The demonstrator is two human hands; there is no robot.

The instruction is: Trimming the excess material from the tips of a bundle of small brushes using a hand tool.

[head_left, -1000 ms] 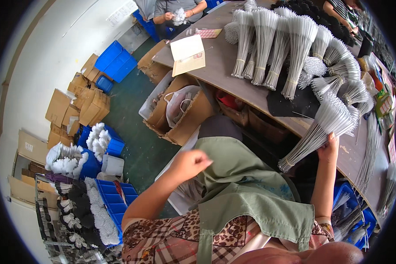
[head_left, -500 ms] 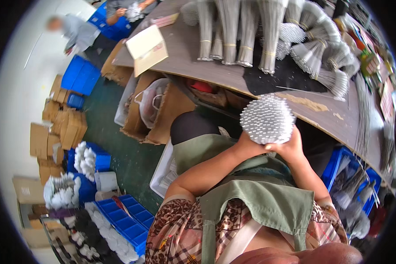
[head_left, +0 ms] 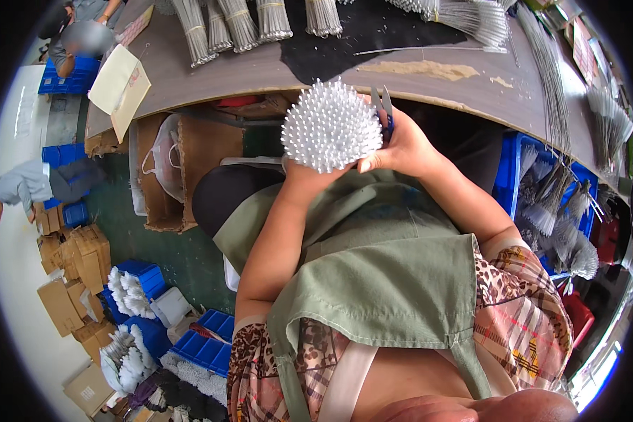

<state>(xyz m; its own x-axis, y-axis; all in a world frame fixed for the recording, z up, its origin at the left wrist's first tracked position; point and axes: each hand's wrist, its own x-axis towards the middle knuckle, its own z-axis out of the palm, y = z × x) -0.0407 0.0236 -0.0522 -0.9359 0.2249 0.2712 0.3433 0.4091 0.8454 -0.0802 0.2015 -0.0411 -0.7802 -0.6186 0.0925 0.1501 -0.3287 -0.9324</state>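
Observation:
A thick round bundle of thin wires with white tips (head_left: 330, 126) stands in front of my body, tips facing up. My left hand (head_left: 309, 176) is wrapped round its lower side, with its fingers mostly hidden under the bundle. Against the bundle's right side, my right hand (head_left: 408, 148) has its thumb near the base of the tips. Small scissors with blue handles (head_left: 385, 112) are in that hand, blades parted and pointing toward the table. The lower part of the bundle is hidden by the tips.
The table (head_left: 211, 84) carries tied wire bundles (head_left: 273, 20), a black cloth (head_left: 309, 56), a thin rod (head_left: 429, 49) and an open notebook (head_left: 119, 88). Below it stands a cardboard box (head_left: 197, 162). A blue crate (head_left: 510, 169) holds more bundles at right. Two people are at far left.
The view has swung, so the table and boxes sit differently in it. Scissors now show in my right hand, beside the bundle. My left hand still holds the bundle.

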